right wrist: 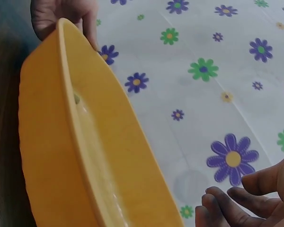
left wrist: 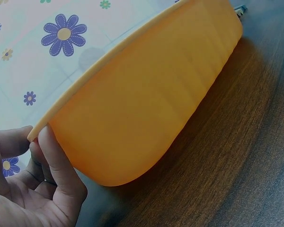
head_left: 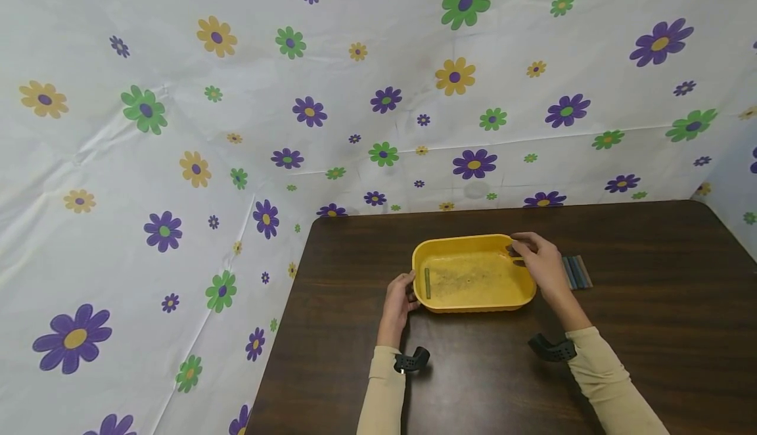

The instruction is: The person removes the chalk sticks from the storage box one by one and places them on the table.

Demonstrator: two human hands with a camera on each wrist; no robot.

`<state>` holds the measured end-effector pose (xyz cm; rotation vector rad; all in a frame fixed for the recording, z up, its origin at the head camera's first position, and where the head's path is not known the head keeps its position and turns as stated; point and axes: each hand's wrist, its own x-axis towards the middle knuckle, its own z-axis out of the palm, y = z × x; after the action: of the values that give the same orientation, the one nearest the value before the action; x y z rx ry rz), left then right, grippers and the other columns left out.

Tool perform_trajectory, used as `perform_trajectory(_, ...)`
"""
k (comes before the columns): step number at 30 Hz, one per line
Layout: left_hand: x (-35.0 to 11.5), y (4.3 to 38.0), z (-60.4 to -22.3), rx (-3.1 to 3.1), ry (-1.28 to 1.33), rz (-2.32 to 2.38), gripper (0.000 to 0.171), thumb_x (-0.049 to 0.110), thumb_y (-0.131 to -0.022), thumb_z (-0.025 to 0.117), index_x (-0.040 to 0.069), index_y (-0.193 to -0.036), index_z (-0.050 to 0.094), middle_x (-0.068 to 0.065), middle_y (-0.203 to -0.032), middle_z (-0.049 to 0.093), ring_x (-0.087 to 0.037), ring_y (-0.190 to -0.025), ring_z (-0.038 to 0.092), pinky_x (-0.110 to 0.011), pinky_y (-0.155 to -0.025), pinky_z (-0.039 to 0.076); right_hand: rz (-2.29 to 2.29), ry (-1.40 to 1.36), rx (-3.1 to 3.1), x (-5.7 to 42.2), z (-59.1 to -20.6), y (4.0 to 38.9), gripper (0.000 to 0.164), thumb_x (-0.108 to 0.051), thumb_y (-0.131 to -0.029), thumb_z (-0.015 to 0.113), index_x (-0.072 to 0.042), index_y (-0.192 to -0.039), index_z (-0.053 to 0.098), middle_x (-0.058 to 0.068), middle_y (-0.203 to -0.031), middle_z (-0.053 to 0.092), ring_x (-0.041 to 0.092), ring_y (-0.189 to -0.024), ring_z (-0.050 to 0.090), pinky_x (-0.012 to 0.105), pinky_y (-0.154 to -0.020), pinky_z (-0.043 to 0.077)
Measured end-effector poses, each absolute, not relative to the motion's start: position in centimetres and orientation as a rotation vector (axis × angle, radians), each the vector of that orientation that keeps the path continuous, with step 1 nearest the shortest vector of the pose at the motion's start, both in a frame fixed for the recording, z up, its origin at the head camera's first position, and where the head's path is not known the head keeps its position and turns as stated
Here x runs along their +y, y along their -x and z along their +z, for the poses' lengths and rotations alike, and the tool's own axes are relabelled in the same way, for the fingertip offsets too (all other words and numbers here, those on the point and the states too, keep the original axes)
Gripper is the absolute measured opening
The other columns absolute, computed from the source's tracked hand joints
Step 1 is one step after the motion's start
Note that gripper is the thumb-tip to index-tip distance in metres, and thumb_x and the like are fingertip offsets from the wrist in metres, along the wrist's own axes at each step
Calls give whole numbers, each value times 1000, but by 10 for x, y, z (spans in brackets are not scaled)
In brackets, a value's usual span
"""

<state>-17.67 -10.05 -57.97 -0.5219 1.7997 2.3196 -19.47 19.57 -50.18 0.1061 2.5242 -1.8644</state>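
Note:
A shallow yellow plastic tray (head_left: 473,307) is on the dark table, its floor smudged grey. Inside, near its left end, lies a dark green chalk-like stick (head_left: 428,284). My left hand (head_left: 399,297) pinches the tray's left rim between thumb and fingers, as the left wrist view shows. At the right end, my right hand (head_left: 541,261) hovers by the rim with loosely bent fingers. In the right wrist view, those fingers (right wrist: 260,203) have dark smudges, and nothing shows between them and the thumb.
Several blue-grey and brown sticks (head_left: 577,272) lie side by side just right of the right hand. A white sheet with printed flowers (head_left: 355,93) hangs behind and to the left of the brown wooden table (head_left: 473,382). Both wrists carry black camera mounts.

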Motion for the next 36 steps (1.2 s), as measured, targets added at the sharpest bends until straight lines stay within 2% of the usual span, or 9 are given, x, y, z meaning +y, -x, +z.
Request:
perform_trajectory(4, -102, 177, -581, 1800, 503, 2328, 29, 30, -105, 61, 0, -101, 61, -4, -87, 59, -10, -60, 58, -25, -56, 48, -1854, -74, 2512, 186, -504, 197, 41, -19, -111, 49, 10, -140, 54, 33, -126, 65, 42, -112, 65, 26, -84, 58)
perform_trajectory(21, -102, 177, -582, 1783, 525, 2327, 28, 28, -104, 63, 1, -100, 60, -4, -84, 59, -10, -60, 58, -25, -56, 49, -1838, 53, 2455, 145, -513, 200, 37, -11, -109, 51, 12, -138, 55, 31, -120, 67, 44, -110, 66, 49, -90, 57)
perform_trajectory(27, -102, 178, -583, 1785, 524, 2327, 27, 28, -104, 63, 1, -99, 61, -4, -83, 59, -10, -59, 57, -25, -55, 48, -1818, 75, 2452, 132, -513, 199, 36, -11, -109, 52, 11, -137, 56, 30, -118, 68, 47, -110, 66, 53, -90, 56)
perform_trajectory(36, -102, 177, -583, 1786, 518, 2334, 26, 27, -104, 63, 2, -96, 60, -4, -81, 58, -9, -58, 54, -25, -55, 47, -1806, 89, 2428, 119, -520, 198, 39, -15, -108, 54, 11, -137, 56, 30, -117, 68, 46, -108, 66, 52, -89, 57)
